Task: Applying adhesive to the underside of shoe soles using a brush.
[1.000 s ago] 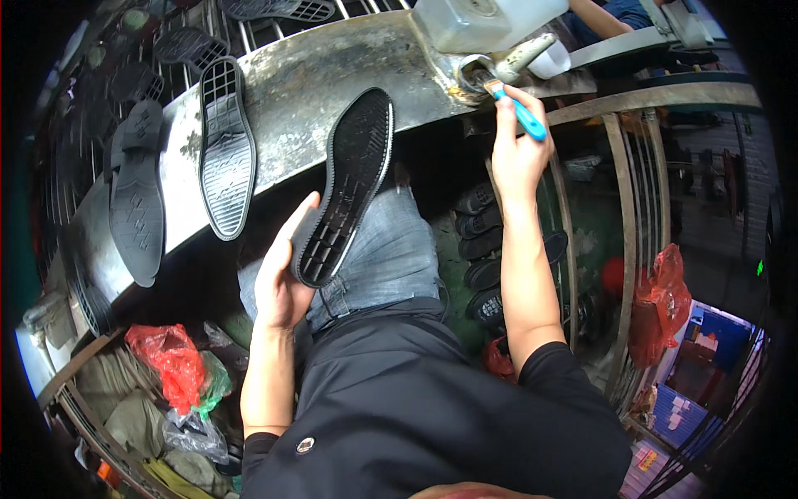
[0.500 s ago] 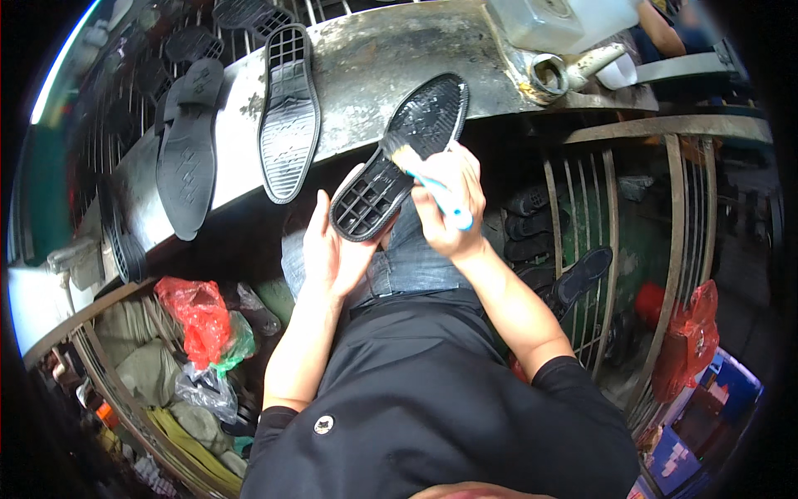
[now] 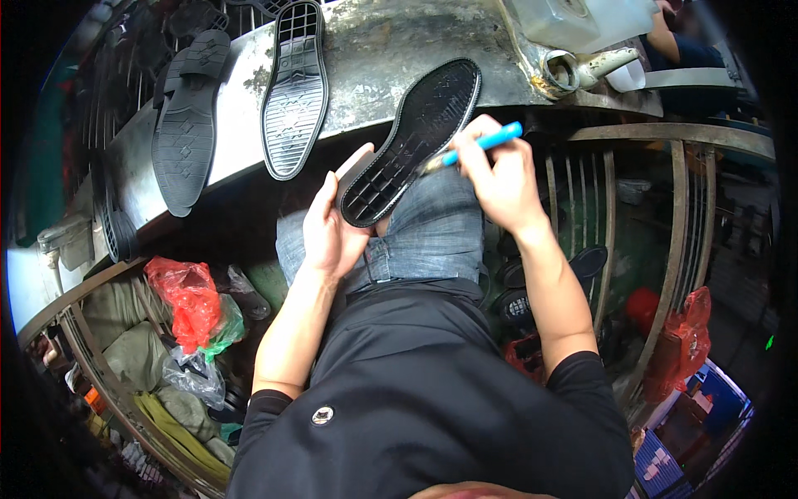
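My left hand (image 3: 327, 229) grips a black shoe sole (image 3: 409, 143) by its heel end, with the toe tilted up over the edge of the metal bench (image 3: 399, 41). A grid of square hollows shows at the heel. In my right hand (image 3: 504, 170) is a brush with a blue handle (image 3: 497, 141). Its bristles touch the sole's right edge near the middle. Left of these, another black sole (image 3: 295, 96) lies on the bench with its gridded heel away from me. Further left, more soles (image 3: 184, 133) lie partly on top of each other.
A metal pot with a spout (image 3: 573, 71) and a translucent plastic container (image 3: 578, 23) stand at the bench's right end. Metal railings (image 3: 677, 216) rise on the right. A red plastic bag (image 3: 184, 299) and cloths (image 3: 137, 358) sit at lower left. Another person's arm (image 3: 662, 37) shows at upper right.
The brush has gone from the middle of the sole to its right edge, and its handle now points up to the right. My right hand has moved right and up.
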{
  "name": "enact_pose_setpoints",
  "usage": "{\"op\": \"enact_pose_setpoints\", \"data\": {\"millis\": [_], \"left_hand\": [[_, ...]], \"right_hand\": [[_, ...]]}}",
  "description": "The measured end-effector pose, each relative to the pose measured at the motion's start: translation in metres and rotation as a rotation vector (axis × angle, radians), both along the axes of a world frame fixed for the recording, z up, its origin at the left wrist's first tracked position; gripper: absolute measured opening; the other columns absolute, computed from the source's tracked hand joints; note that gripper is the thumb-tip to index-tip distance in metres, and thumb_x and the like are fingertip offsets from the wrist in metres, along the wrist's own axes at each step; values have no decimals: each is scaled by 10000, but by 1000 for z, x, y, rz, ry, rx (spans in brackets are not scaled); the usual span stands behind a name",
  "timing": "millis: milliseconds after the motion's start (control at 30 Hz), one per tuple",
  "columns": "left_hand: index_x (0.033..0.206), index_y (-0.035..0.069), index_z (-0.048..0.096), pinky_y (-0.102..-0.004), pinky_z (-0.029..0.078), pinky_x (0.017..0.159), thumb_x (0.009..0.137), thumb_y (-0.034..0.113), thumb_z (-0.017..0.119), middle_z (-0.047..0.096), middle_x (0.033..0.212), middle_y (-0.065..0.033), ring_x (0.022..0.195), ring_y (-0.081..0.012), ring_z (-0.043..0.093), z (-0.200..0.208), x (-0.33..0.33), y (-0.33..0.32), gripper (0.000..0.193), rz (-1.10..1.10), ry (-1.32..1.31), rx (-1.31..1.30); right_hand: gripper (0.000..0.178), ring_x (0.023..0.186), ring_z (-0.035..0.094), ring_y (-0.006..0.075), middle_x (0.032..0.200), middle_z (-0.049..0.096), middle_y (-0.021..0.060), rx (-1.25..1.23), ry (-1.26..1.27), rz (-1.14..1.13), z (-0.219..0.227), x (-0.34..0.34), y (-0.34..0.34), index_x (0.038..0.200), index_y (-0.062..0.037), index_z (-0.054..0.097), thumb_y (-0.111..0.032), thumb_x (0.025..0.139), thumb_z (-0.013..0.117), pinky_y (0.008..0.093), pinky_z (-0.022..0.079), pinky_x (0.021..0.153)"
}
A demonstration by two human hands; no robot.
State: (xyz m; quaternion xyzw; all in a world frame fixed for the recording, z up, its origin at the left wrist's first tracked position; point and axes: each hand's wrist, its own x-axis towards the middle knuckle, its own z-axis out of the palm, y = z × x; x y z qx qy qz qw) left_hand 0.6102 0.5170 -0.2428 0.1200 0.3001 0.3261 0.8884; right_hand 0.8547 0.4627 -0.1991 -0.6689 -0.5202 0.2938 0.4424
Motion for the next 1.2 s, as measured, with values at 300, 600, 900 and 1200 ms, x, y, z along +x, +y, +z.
{"op": "enact_pose_setpoints", "data": {"millis": [300,600,900,1200], "left_hand": [[1647,8,459,-341,557,757,1155,566,419,691,1380,-147,984,-198,677,19,-5,4,745,-112,139,353],[1665,15,426,-350,564,778,1167,572,376,682,1425,-145,1077,-199,694,23,-2,8,748,-122,82,292],[1683,68,402,-343,544,751,1177,580,330,657,1485,-137,1133,-238,697,19,0,3,722,-49,50,116],[1687,104,403,-543,391,1274,1177,557,345,531,1640,-170,1509,-314,522,-6,-3,1,684,38,-475,-192]], "right_hand": [[232,832,771,332,882,767,164,43,-320,-183,11,60,29,1002,-18,723,-243,1056,733,413,577,770],[141,811,787,228,892,777,110,425,-242,-276,-17,46,58,1057,-8,722,-149,1066,726,359,591,730],[158,718,742,177,874,774,103,484,-72,-583,-34,34,38,1066,7,716,-136,1105,662,323,578,704],[355,939,702,333,1006,703,110,641,-344,-13,-33,-82,-12,1173,-31,739,-297,948,810,586,504,1064]]}}
